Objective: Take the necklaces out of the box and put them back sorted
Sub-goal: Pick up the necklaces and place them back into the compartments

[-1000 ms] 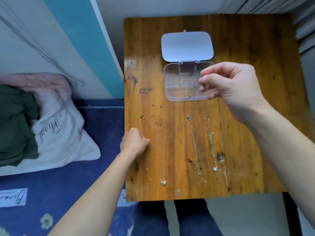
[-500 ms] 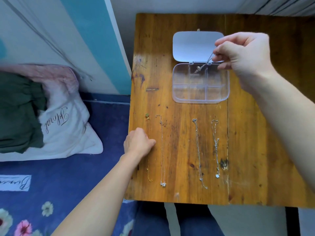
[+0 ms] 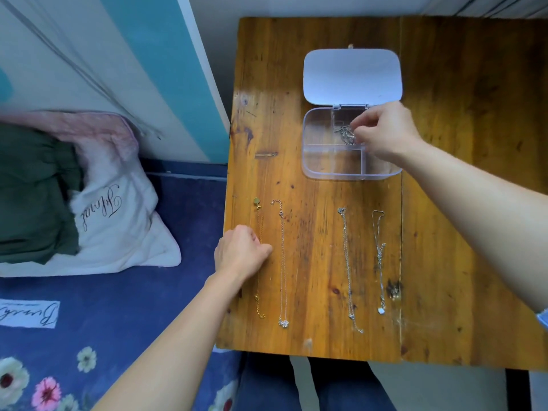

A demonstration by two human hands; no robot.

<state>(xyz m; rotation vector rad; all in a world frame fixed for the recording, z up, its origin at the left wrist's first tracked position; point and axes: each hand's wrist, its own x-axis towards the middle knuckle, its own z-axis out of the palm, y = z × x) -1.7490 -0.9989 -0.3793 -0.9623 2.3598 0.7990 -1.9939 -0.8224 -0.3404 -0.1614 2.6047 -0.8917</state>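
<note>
Down from above the lid, the right hand (image 3: pixel 385 134) now reaches into the box (image 3: pixel 326 170). Near left, the left hand (image 3: pixel 241 253) rests curled on the gold necklace (image 3: pixel 260 304); whether it pinches the chain cannot be told. Three silver necklaces (image 3: pixel 347 271) lie on the worktop (image 3: pixel 314 232). Right fingers (image 3: pixel 360 133) pinch a bunched necklace (image 3: pixel 345 134) in a far compartment.

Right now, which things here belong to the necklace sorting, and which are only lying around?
Job: clear box, lid open; bunched silver necklace, pinched by right hand; gold necklace at left hand; left silver necklace; middle silver necklace; right silver necklace.
Lying about: white pillow; green cloth; floral bedsheet.
</note>
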